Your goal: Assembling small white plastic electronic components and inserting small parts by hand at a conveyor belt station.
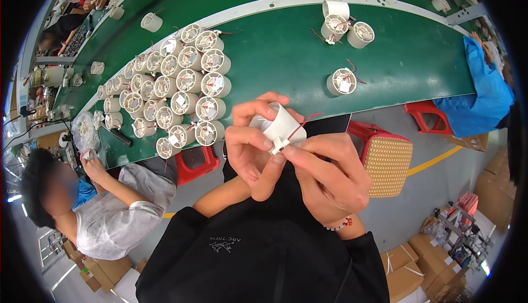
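Observation:
My left hand (pixel 254 143) is closed around a white plastic cylinder housing (pixel 285 124), its fingers over the top and its thumb below. A small white connector (pixel 279 145) with a dark spot sits at the housing's lower rim. The thumb and fingertips of my right hand (pixel 330 173) pinch at this connector, close to my left thumb. A thin red wire (pixel 312 118) sticks out to the right of the housing. The inside of the housing is mostly turned away from view.
Many similar white housings (pixel 187 80) with red wires crowd the green table (pixel 264 55) at left. Another housing (pixel 342 82) and a small cluster stand at right. A co-worker (pixel 115 209) sits at left. A woven-seat stool (pixel 388 165) is at right, beside the table edge.

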A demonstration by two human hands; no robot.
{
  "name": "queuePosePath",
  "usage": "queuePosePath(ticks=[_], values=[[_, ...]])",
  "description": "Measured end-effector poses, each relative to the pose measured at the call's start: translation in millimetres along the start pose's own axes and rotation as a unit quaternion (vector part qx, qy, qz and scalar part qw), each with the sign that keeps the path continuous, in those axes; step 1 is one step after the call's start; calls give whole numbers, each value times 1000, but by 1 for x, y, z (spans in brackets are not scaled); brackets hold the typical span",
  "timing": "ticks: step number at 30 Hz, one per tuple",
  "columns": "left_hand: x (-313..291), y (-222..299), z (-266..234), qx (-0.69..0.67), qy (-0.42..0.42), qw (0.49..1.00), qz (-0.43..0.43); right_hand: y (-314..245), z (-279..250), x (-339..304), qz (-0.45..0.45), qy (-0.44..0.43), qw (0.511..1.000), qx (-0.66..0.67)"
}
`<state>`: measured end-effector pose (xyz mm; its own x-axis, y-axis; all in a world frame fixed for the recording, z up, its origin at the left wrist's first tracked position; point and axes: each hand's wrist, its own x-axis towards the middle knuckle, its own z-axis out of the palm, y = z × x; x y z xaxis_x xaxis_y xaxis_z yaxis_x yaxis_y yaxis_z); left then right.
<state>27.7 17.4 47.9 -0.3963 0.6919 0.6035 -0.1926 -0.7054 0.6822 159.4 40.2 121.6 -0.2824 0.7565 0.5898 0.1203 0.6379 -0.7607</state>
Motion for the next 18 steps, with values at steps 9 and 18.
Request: queuePosePath(ticks=[9,18], values=[[9,9,-8,100,-83,991,-14,-1,-4,0,1,8,999,-47],[10,18,-3,322,-77,942,-50,27,-7,18,-118,-70,971,-196]])
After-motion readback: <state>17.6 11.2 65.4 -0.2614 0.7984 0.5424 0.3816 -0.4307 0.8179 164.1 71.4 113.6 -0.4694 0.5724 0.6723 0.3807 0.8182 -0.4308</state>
